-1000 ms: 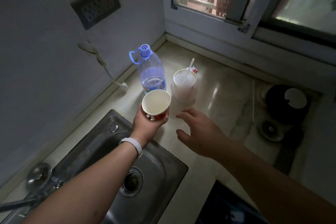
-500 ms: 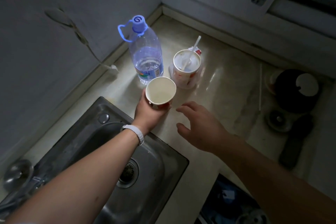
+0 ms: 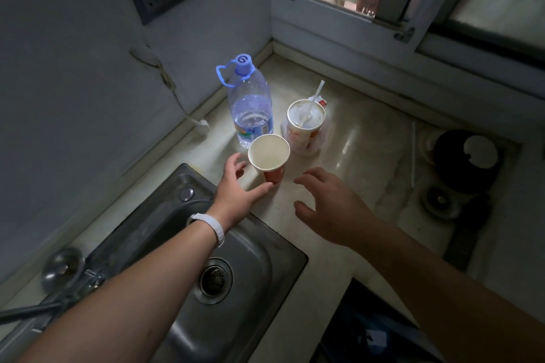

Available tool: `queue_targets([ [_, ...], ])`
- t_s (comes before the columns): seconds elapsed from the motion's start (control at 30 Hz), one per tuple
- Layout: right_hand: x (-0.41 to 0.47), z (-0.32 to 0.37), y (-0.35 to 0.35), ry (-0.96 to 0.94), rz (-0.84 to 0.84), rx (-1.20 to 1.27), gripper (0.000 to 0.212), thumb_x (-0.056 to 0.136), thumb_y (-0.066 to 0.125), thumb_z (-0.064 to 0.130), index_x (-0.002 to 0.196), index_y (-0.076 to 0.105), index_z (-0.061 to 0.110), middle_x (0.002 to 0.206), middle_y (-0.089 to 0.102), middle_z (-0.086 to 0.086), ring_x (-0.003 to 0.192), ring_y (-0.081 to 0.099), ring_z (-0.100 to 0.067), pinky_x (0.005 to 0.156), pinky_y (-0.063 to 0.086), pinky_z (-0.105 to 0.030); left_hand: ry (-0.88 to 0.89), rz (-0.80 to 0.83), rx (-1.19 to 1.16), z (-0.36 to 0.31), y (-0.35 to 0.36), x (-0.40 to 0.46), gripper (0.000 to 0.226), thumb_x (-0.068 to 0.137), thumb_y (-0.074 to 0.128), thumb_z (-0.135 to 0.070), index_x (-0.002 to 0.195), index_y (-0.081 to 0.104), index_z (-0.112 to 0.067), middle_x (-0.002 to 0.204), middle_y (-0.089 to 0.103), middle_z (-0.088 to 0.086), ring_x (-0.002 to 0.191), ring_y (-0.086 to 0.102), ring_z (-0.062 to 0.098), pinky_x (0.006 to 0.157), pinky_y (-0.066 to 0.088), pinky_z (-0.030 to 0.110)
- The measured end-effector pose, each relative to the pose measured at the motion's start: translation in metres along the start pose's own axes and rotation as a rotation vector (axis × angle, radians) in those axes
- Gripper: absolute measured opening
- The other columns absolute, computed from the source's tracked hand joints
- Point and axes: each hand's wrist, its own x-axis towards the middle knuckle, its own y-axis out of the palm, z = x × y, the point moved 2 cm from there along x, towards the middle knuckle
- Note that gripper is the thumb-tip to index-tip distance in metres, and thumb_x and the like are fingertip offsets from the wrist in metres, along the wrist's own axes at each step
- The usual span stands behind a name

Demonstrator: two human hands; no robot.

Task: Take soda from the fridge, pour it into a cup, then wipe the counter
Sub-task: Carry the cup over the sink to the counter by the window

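Paper cup (image 3: 269, 154) upright on the counter (image 3: 354, 162), empty, mouth open, red print low on its side. Left hand (image 3: 236, 188) at the cup's seven o'clock, fingers spread and relaxed, thumb tip touching or just beside the cup's base; not wrapped round it. White band (image 3: 213, 226) on that wrist. Right hand (image 3: 330, 203) at the cup's four o'clock, apart from it, fingers spread and loosely curved, holding nothing. Clear water bottle (image 3: 250, 106) with blue cap at the cup's eleven o'clock, just beside it. Lidded takeaway cup (image 3: 305, 127) with straw at one o'clock. Steel sink (image 3: 253, 259) at six o'clock, under the left forearm.
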Motion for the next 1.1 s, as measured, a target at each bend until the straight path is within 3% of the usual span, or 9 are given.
queue_targets([
  [0.17,-0.014,0.029,-0.020,-0.069,-0.053,0.007,0.044,0.088,0.060,0.040,0.129,0.053,0.027,0.134,0.051,0.005,0.116,0.049,-0.017,0.085,0.042,-0.029,0.113,0.001,0.073,-0.026,-0.035,-0.051,0.097,0.072,0.083,-0.040,0.147,0.023,-0.030,0.146,0.043,-0.002,0.132,0.041,0.011,0.112,0.035,0.037],
  [0.27,-0.027,0.049,-0.028,-0.118,-0.081,-0.001,0.040,0.085,0.060,0.039,0.121,0.056,0.024,0.128,0.054,0.003,0.112,0.051,-0.020,0.085,0.047,-0.033,0.181,-0.028,0.101,-0.043,-0.058,-0.084,0.089,0.073,0.083,-0.038,0.143,0.029,-0.032,0.143,0.045,-0.004,0.131,0.042,0.005,0.107,0.035,0.024],
  [0.4,-0.047,0.073,-0.042,-0.182,-0.109,-0.002,0.043,0.083,0.061,0.038,0.122,0.057,0.021,0.123,0.056,0.002,0.108,0.053,-0.022,0.085,0.049,-0.038,0.261,-0.032,0.205,-0.061,-0.088,-0.127,0.093,0.064,0.075,-0.059,0.143,0.035,-0.032,0.143,0.045,-0.010,0.129,0.042,0.000,0.100,0.032,0.012],
  [0.53,-0.070,0.098,-0.055,-0.245,-0.157,-0.048,0.041,0.078,0.062,0.033,0.114,0.063,0.015,0.115,0.062,-0.004,0.098,0.058,-0.030,0.082,0.047,-0.036,0.321,-0.071,0.338,-0.074,-0.112,-0.164,0.080,0.071,0.082,-0.043,0.139,0.043,-0.028,0.135,0.045,-0.013,0.123,0.043,0.002,0.087,0.028,-0.005],
  [0.67,-0.092,0.129,-0.063,-0.258,-0.145,-0.082,0.051,0.078,0.052,0.043,0.122,0.060,0.019,0.122,0.059,0.000,0.104,0.058,-0.027,0.085,0.048,-0.041,0.352,-0.076,0.387,-0.078,-0.133,-0.197,0.075,0.066,0.068,-0.063,0.132,0.052,-0.030,0.137,0.048,-0.010,0.127,0.044,0.008,0.104,0.035,0.023],
  [0.77,-0.111,0.156,-0.062,-0.283,-0.133,-0.111,0.059,0.077,0.041,0.050,0.124,0.060,0.021,0.124,0.058,0.003,0.106,0.057,-0.026,0.092,0.043,-0.043,0.370,-0.103,0.414,-0.075,-0.146,-0.229,0.062,0.073,0.073,-0.049,0.130,0.053,-0.034,0.136,0.043,-0.018,0.128,0.042,0.008,0.106,0.034,0.028],
  [0.83,-0.126,0.175,-0.060,-0.303,-0.133,-0.123,0.054,0.079,0.047,0.048,0.124,0.060,0.020,0.124,0.058,0.003,0.106,0.057,-0.026,0.093,0.039,-0.044,0.393,-0.133,0.436,-0.070,-0.155,-0.254,0.058,0.077,0.074,-0.045,0.130,0.052,-0.037,0.136,0.041,-0.021,0.129,0.042,0.009,0.108,0.035,0.032],
  [0.97,-0.158,0.218,-0.048,-0.379,-0.185,-0.152,0.040,0.080,0.062,0.038,0.115,0.063,0.020,0.115,0.062,0.000,0.103,0.061,-0.028,0.085,0.038,-0.040,0.393,-0.154,0.472,-0.057,-0.180,-0.304,0.070,0.070,0.060,-0.066,0.133,0.047,-0.040,0.142,0.042,-0.016,0.130,0.041,0.011,0.107,0.039,0.040],
  [1.1,-0.190,0.261,-0.030,-0.419,-0.110,-0.130,0.049,0.078,0.042,0.048,0.119,0.056,0.025,0.120,0.053,0.006,0.108,0.055,-0.023,0.084,0.046,-0.037,0.403,-0.214,0.528,-0.036,-0.208,-0.361,0.077,0.067,0.056,-0.070,0.135,0.047,-0.037,0.144,0.043,-0.013,0.130,0.039,0.008,0.107,0.037,0.036],
])
